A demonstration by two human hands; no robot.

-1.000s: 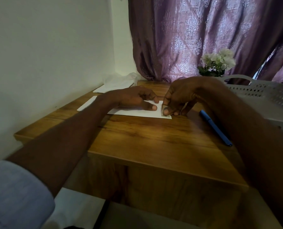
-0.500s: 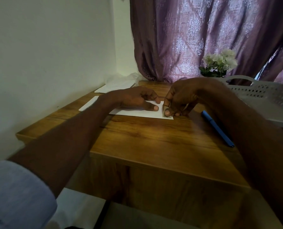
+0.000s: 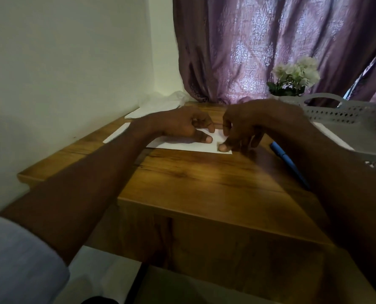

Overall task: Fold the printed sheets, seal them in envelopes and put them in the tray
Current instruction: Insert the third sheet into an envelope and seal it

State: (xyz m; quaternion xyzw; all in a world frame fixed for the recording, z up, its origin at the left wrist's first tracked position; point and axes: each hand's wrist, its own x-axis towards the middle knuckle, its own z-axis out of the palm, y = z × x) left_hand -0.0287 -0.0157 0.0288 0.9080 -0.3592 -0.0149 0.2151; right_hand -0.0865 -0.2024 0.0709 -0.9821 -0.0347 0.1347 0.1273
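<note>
I find the envelope (image 3: 182,145) flat on the surface (image 3: 193,178), pinned under the left hand (image 3: 182,126); the right hand (image 3: 242,128) pinches its end flap. It looks thin, light, easily creased; I would hold it by the edges. The tray (image 3: 358,119) sits right of that grip.

Home room, likely a bedroom or study corner: patterned purple curtain (image 3: 270,44) behind a small wooden bench (image 3: 204,176) pushed against a plain white wall (image 3: 62,62), 1 bunch of white flowers (image 3: 296,73), perforated plastic tray (image 3: 358,128), blue pen (image 3: 285,159), loose white papers (image 3: 156,106).
</note>
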